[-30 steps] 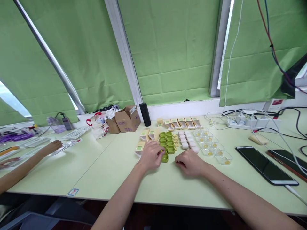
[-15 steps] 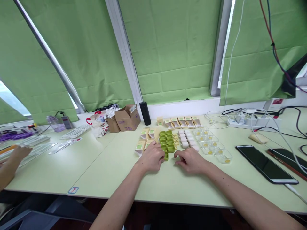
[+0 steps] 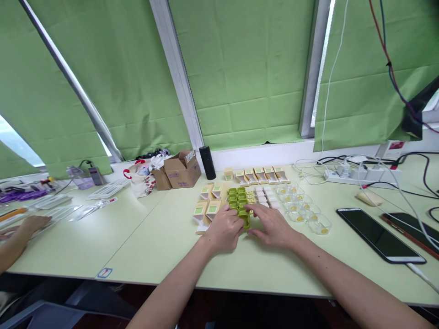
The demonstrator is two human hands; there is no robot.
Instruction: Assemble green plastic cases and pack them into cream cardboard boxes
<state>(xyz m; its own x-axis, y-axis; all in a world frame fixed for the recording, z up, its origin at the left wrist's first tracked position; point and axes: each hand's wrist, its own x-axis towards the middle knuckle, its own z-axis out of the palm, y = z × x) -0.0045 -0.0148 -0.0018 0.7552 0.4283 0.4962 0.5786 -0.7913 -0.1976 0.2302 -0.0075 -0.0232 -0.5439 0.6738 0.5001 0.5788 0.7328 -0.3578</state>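
Two columns of small green open boxes (image 3: 232, 197) stand on the table in front of me. My left hand (image 3: 224, 229) has its fingers curled at the near end of these columns, on the nearest green box (image 3: 246, 222); its fingertips are partly hidden. Just right of that box is my right hand (image 3: 270, 226), thumb and fingers apart, its index fingertip at the edge of the right column. Folded paper cartons (image 3: 212, 208) with green labels lie left of the boxes. To the right are small yellow pieces (image 3: 251, 197), white rounded pieces (image 3: 270, 196) and clear cases (image 3: 319, 224) with yellow bits inside.
More cartons (image 3: 260, 175) line the back. A cardboard box (image 3: 181, 170), a black cylinder (image 3: 207, 162) and a bag (image 3: 140, 180) stand by the wall. Phones (image 3: 380, 235), cables and a power strip (image 3: 363, 176) lie right. Another person's hand (image 3: 36, 224) is at left.
The nearest green box has shifted right, from the left column to the right one, with my left hand. My right hand's fingers have stretched forward and left to the boxes.
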